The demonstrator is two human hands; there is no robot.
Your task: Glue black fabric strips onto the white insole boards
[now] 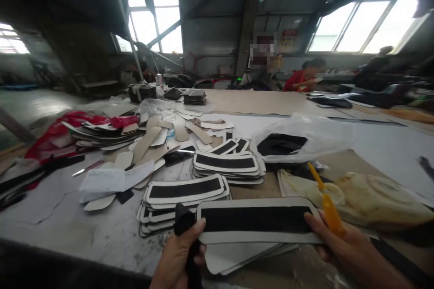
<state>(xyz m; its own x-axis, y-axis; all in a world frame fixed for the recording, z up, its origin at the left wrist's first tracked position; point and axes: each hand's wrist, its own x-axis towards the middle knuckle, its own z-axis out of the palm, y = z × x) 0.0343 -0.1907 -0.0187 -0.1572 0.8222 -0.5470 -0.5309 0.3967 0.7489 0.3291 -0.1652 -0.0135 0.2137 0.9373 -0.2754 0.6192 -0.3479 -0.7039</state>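
Observation:
A long white panel with a black strip (254, 219) on its face stretches between my hands. My left hand (178, 255) is closed, its thumb at the panel's left end, with a narrow black piece of material (183, 221) also in its grip. At the other end, my right hand (349, 246) pinches the panel with the thumb on top. A yellow-orange tool with a pointed tip (330, 212) sticks up from that same hand. Below the panel lie plain white pieces (237, 255). Just beyond are a nearer stack of black-striped panels (185, 189) and a farther stack (225, 162).
Loose beige and white cut pieces (147, 142) and a folded paper (105, 180) lie left. A clear plastic bag with black material (281, 144) and a yellowish stained bag (376, 198) are right. A person in red (301, 79) sits beyond the table.

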